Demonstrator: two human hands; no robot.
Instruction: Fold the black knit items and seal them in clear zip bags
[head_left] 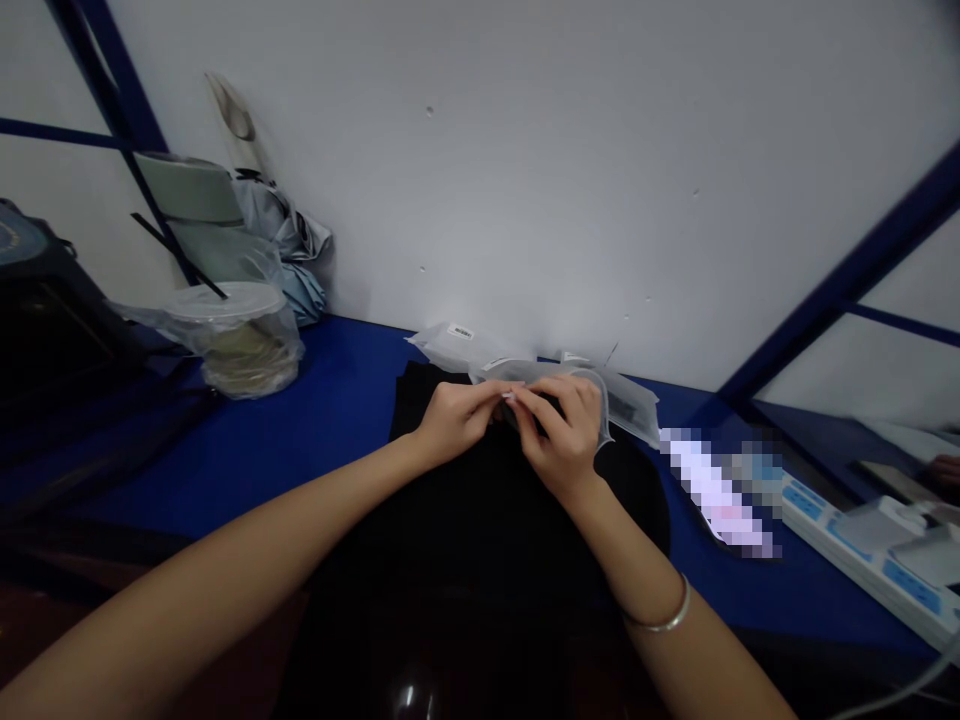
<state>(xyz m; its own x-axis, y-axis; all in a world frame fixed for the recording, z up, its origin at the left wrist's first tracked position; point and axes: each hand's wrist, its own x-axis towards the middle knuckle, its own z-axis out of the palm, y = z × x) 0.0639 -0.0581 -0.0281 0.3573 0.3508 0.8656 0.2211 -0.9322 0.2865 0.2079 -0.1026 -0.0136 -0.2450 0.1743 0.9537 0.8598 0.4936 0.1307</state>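
My left hand (459, 420) and my right hand (561, 425) meet fingertip to fingertip over a black cloth (480, 530) at the table's edge. Both pinch at something small and pale between the fingertips, too small to make out. A silver bangle (671, 612) circles my right wrist. Just behind the hands lie translucent plastic bags with white labels, one bag (465, 345) toward the left and another bag (634, 405) toward the right, partly hidden by my right hand.
On the blue table (345, 400), a plastic-wrapped tub (251, 350) stands left, near folded umbrellas (289, 225) and a dark bag (60, 310). A blurred-out phone (720, 495) and a white power strip (862, 545) lie right. A white wall (525, 180) rises behind.
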